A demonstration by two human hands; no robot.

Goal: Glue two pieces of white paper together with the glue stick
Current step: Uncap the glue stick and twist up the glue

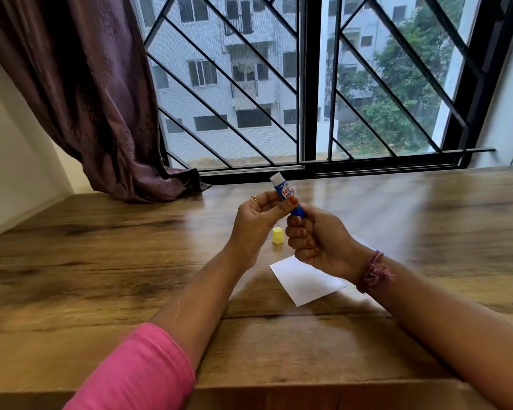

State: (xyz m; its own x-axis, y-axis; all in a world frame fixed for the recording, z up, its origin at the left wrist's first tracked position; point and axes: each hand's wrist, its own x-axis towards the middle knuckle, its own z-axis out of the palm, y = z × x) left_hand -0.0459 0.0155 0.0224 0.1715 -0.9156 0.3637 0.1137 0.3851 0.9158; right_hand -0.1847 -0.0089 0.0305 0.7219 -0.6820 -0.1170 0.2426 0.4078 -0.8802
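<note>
Glue stick (pixel 285 193), uncapped, is gripped by both hands: left hand (pixel 256 223) on the barrel, right hand (pixel 317 241) on the base. Yellow cap (pixel 278 235) and white paper (pixel 304 281) lie on the wooden counter (pixel 101 261) below a barred window (pixel 308 84) and curtain (pixel 86 99).

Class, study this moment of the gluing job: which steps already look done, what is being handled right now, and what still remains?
Done: the small yellow plastic cap is off and stands on the wooden table. In hand: the left hand grips the blue glue stick tube by its body, the right hand by its base; white glue shows at the top. Left: the white paper sheet lies flat on the table, nothing pressed onto it, so spreading and joining remain.
</note>
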